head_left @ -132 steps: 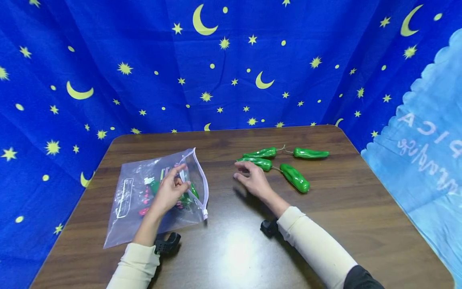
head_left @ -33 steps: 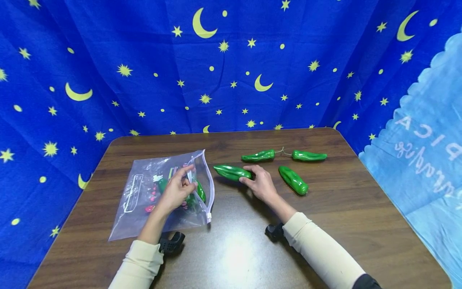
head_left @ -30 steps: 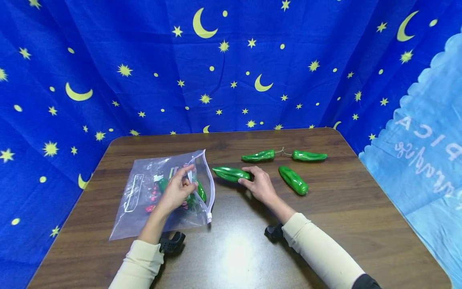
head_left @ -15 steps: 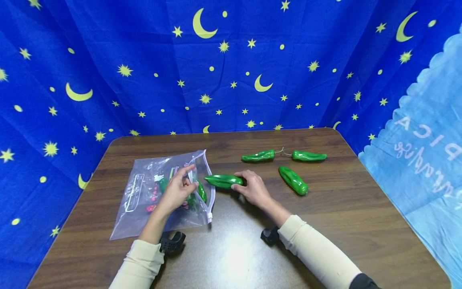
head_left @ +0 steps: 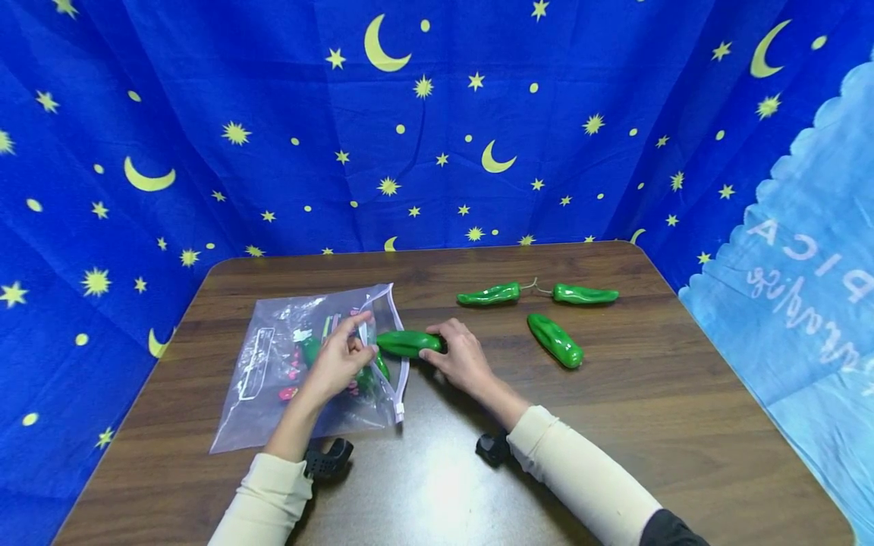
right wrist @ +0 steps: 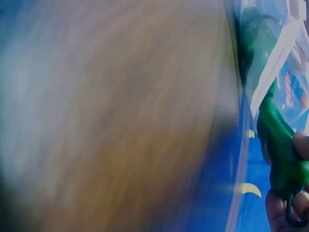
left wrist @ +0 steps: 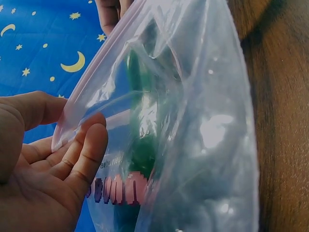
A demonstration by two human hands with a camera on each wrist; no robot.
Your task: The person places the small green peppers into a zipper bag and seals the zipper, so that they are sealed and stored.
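My right hand (head_left: 464,360) grips a glossy green pepper (head_left: 410,343) by its stem end. The pepper's tip sits at the mouth of a clear zip bag (head_left: 273,409) lying on the table. My left hand (head_left: 339,362) pinches the upper lip of that bag between thumb and fingers, holding the mouth apart. Inside the bag, green peppers (left wrist: 142,121) show through the printed plastic. In the right wrist view the held pepper (right wrist: 277,145) points in at the bag's zip edge (right wrist: 275,67), its curved stem by the fingers.
Two green peppers, one left (head_left: 489,294) and one right (head_left: 585,294), lie with stems meeting at the table's back. Another pepper (head_left: 554,341) lies nearer, right of centre. A white slider (head_left: 399,412) sits at the bag's near corner. Behind the wooden table (head_left: 614,440) hangs a blue star-patterned cloth (head_left: 437,129).
My right hand has taken hold of a pepper from the group and carried it left to the bag's mouth. The left hand keeps its pinch; the bag has shifted slightly right.
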